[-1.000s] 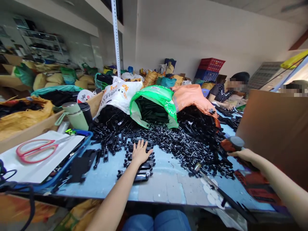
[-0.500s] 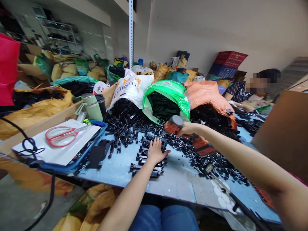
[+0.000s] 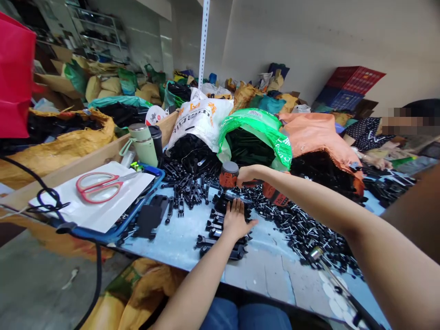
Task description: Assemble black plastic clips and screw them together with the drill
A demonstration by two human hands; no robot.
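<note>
The right hand (image 3: 248, 175) was curled around a drill (image 3: 228, 175) near the far end of the black parts (image 3: 235, 252) lined up on the table (image 3: 182, 245). The left hand (image 3: 236, 223) lay over them, thumb spread from its fingers.

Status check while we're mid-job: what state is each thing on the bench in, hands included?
Left hand: spread, palm down on the black parts.
Right hand: closed around the power tool.
Power tool: held; whether running, can't tell.
Black parts: laid out in a row.
White bag, green bag, orange bag: open at the mouth.
Flask: upright, capped.
Scissors: lying on the white sheet.
</note>
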